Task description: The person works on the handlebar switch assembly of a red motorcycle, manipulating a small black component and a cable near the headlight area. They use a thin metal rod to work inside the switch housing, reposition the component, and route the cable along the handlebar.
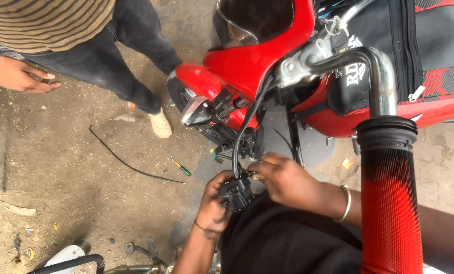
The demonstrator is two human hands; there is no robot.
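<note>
My left hand (pixel 213 202) grips a black handlebar switch unit (pixel 236 193) from the left and below. A black cable (pixel 241 137) runs up from the unit to the red motorcycle (pixel 247 61). My right hand (pixel 284 177), with a silver bangle on its wrist, comes in from the right. Its fingertips pinch the top of the unit where the cable enters it. Both hands are low in front of my dark-clothed lap, beneath the motorcycle's front.
A chrome handlebar with a red and black grip (pixel 391 203) crosses the right foreground. Another person in a striped shirt stands at the top left, one hand (pixel 24 76) hanging. A green screwdriver (pixel 180 166) and a loose black wire (pixel 128 163) lie on the dirt ground.
</note>
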